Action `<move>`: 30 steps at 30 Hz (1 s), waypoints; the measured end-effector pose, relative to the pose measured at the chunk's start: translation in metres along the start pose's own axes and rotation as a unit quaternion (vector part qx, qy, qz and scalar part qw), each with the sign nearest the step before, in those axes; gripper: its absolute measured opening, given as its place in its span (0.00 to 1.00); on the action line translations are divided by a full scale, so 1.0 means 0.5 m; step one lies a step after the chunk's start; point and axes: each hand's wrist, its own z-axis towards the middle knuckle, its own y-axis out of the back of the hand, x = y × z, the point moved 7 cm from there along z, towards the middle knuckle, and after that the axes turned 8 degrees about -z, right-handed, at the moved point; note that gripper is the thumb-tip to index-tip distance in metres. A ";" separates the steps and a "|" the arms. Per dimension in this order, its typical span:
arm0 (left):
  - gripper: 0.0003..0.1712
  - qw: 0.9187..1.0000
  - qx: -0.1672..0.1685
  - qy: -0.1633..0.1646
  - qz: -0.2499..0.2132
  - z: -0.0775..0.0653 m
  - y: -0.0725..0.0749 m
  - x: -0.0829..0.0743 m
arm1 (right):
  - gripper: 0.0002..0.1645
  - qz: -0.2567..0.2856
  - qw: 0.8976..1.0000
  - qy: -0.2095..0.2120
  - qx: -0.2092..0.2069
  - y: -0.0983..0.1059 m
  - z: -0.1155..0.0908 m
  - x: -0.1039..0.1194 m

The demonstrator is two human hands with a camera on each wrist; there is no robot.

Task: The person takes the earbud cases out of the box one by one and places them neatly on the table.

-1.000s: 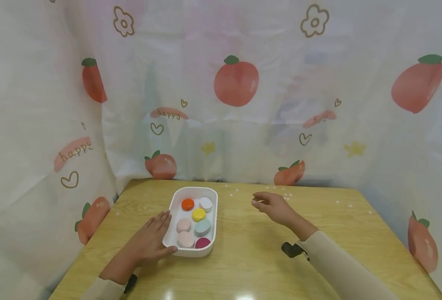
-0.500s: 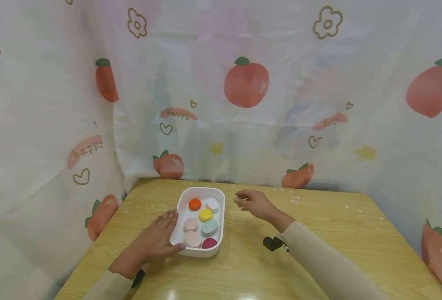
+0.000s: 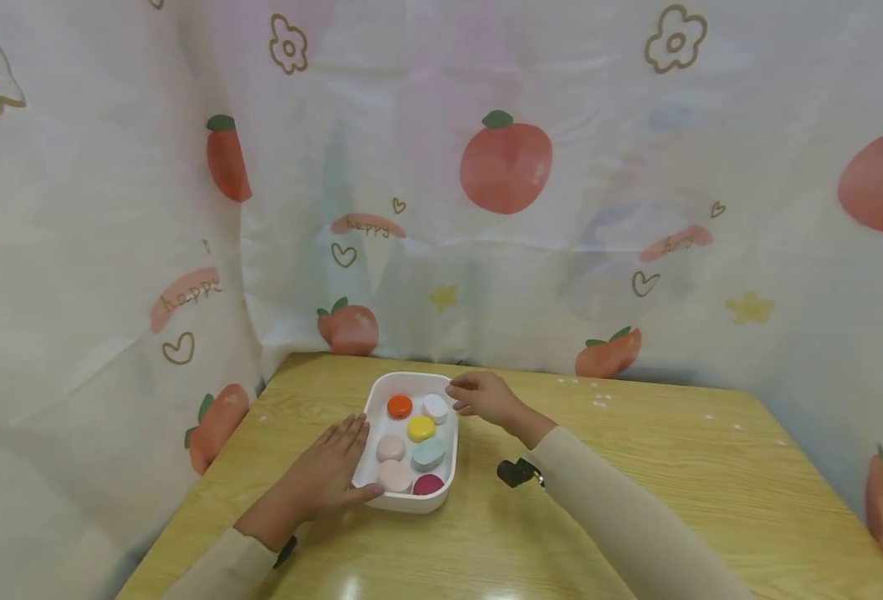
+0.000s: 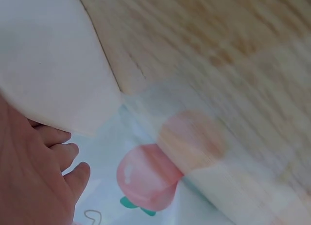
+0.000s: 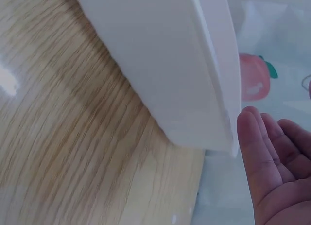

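The white tray (image 3: pixel 411 503) stood left on the table (image 3: pixel 674 442); we judged it light, stiff — best held by both long sides. Left hand (image 3: pixel 329 471) touched its left side, straight-fingered; right hand (image 3: pixel 490 400), relaxed near the far-right corner, gripped nothing.

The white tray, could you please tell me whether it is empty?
Not empty: in the head view, the tray holds an orange disc, a yellow disc and others.
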 end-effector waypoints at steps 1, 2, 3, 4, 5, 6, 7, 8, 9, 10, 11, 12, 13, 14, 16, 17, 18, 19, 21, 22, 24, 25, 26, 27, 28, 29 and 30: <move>0.59 1.000 0.000 -0.001 0.002 0.002 -0.001 0.000 | 0.26 0.002 1.000 0.000 0.003 -0.003 0.004 0.003; 0.59 1.000 -0.001 -0.003 0.003 0.004 -0.001 0.000 | 0.26 0.007 1.000 -0.001 0.005 -0.006 0.008 0.004; 0.59 1.000 -0.001 -0.004 0.003 0.006 0.000 -0.001 | 0.26 0.008 1.000 -0.003 0.007 -0.009 0.013 0.005; 0.59 1.000 -0.001 -0.004 0.003 0.007 0.000 -0.001 | 0.25 0.011 1.000 -0.005 0.009 -0.012 0.018 0.007; 0.59 1.000 -0.001 -0.005 0.003 0.008 0.000 -0.001 | 0.25 0.016 1.000 -0.006 0.010 -0.015 0.024 0.007; 0.59 1.000 0.001 -0.004 0.005 0.009 0.000 0.000 | 0.25 0.020 1.000 -0.009 0.009 -0.018 0.031 0.008; 0.59 1.000 0.001 -0.004 0.005 0.009 -0.001 0.001 | 0.25 0.026 1.000 -0.011 0.009 -0.020 0.038 0.007; 0.59 1.000 0.000 -0.004 0.004 0.009 -0.001 0.002 | 0.25 0.032 0.999 -0.013 0.009 -0.023 0.044 0.006; 0.59 1.000 0.000 -0.006 0.004 0.008 -0.001 0.002 | 0.24 0.040 0.999 -0.017 0.009 -0.025 0.050 0.007; 0.59 1.000 -0.001 -0.008 0.003 0.007 -0.002 0.003 | 0.24 0.049 0.999 -0.018 0.009 -0.027 0.055 0.008; 0.59 1.000 -0.003 -0.010 0.003 0.005 -0.002 0.003 | 0.23 0.058 0.998 -0.019 0.009 -0.030 0.060 0.008; 0.59 1.000 -0.005 -0.011 0.000 0.004 -0.001 0.003 | 0.23 0.063 0.998 -0.020 0.009 -0.032 0.063 0.011; 0.58 1.000 -0.005 -0.011 -0.002 0.003 -0.002 0.002 | 0.22 0.069 0.997 -0.021 0.011 -0.036 0.067 0.012; 0.59 1.000 -0.004 -0.010 -0.002 0.002 -0.002 0.001 | 0.21 0.073 0.997 -0.023 0.013 -0.039 0.069 0.014; 0.59 1.000 -0.004 -0.004 -0.002 0.002 -0.002 0.001 | 0.20 0.073 0.997 -0.024 0.016 -0.046 0.077 0.016; 0.59 1.000 -0.004 -0.003 -0.002 0.002 -0.003 0.000 | 0.19 0.070 0.997 -0.027 0.017 -0.050 0.081 0.017; 0.59 1.000 -0.004 -0.002 -0.003 0.003 -0.003 -0.001 | 0.19 0.065 0.997 -0.028 0.017 -0.054 0.084 0.019; 0.59 1.000 -0.003 -0.001 -0.003 0.004 -0.006 -0.001 | 0.18 0.064 0.997 -0.034 0.017 -0.057 0.087 0.017; 0.59 1.000 -0.002 -0.002 -0.006 0.005 -0.009 -0.003 | 0.17 0.060 0.997 -0.045 0.018 -0.065 0.093 0.014; 0.60 1.000 -0.001 -0.002 -0.008 0.006 -0.010 -0.004 | 0.17 0.059 0.997 -0.052 0.018 -0.069 0.096 0.013; 0.60 1.000 0.000 -0.003 -0.011 0.005 -0.013 -0.004 | 0.17 0.064 0.996 -0.064 0.019 -0.077 0.101 0.009; 0.60 1.000 0.000 -0.002 -0.011 0.004 -0.013 -0.004 | 0.18 0.066 0.995 -0.070 0.020 -0.081 0.103 0.007; 0.60 1.000 -0.001 -0.001 -0.011 0.003 -0.012 -0.003 | 0.18 0.065 0.995 -0.072 0.019 -0.084 0.106 0.006; 0.60 1.000 -0.003 -0.001 -0.010 0.002 -0.011 -0.002 | 0.18 0.066 0.995 -0.075 0.019 -0.086 0.109 0.006; 0.60 1.000 -0.005 -0.001 -0.008 0.002 -0.010 -0.002 | 0.18 0.067 0.995 -0.078 0.018 -0.088 0.112 0.005; 0.59 1.000 -0.007 -0.001 -0.007 0.001 -0.008 -0.001 | 0.18 0.068 0.994 -0.080 0.018 -0.090 0.115 0.006; 0.59 1.000 -0.010 -0.002 -0.005 0.001 -0.006 0.000 | 0.18 0.066 0.994 -0.081 0.019 -0.092 0.118 0.007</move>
